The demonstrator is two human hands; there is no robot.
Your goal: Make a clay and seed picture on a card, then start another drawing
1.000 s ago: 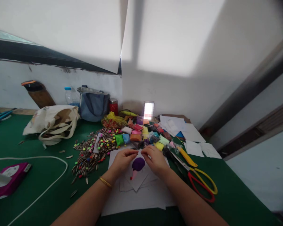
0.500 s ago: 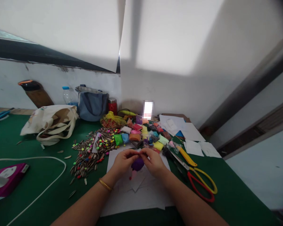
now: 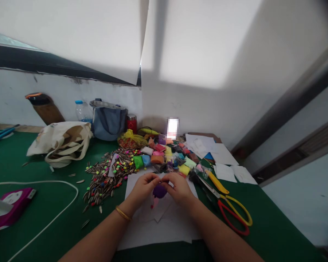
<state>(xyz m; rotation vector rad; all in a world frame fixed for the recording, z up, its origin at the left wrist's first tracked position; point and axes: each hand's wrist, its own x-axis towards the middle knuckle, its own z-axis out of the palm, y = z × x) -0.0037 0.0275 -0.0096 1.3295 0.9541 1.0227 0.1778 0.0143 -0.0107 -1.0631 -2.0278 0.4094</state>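
My left hand and my right hand meet over the white paper sheets, thumbs and forefingers pinched tip to tip. Whatever is between the fingertips is too small to make out. Just beneath them is a rounded purple lump that looks like modelling clay, partly covered by my right thumb. From its lower left a pink strip sticks out, ending in a small red-pink ball. Whether the fingers grip the purple lump cannot be seen.
Sunflower seeds mixed with coloured beads spread to the left. Behind the hands lie several coloured clay packets. Scissors and a yellow-handled cutter are right. A cloth bag, white cable and purple box lie left.
My right thumb has come down over the upper right of the purple lump, and the fingertips have shifted slightly. The whole view has moved a little.
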